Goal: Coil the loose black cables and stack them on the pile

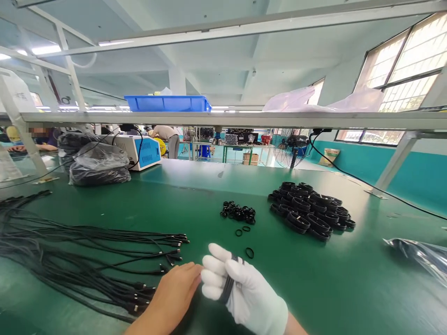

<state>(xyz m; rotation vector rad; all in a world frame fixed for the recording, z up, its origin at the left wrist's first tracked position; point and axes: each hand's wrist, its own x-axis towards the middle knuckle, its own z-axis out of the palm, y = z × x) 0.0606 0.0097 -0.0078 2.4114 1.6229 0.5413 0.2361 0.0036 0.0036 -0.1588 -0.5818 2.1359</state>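
One bare left hand (178, 289) is low over the green worktop (195, 204). Its fingers are bent a little and point at the other hand, and I cannot tell if it holds anything. The right hand (232, 279) wears a white glove. Its fingers curl in around a small black cable coil (228, 289), with the thumb folded over the front. So the coil sits in the glove, up off the worktop. The tips of the left hand are right beside the glove's fingers, but I cannot tell if they touch.

Lots of long black cables (42, 253) lie on the left side, all in a messy bunch. Many of their ends, with shiny metal tips, are near the left hand. Past the glove is a little heap of black rings (239, 213). Three loose rings (246, 252) lie between that heap and the glove. To the right of the heap is a big pile of black coils (310, 209). A shiny bag (421, 258) lies at the far right edge. Farther back on the left, plastic bags (99, 163) sit next to a white and blue machine (143, 151).
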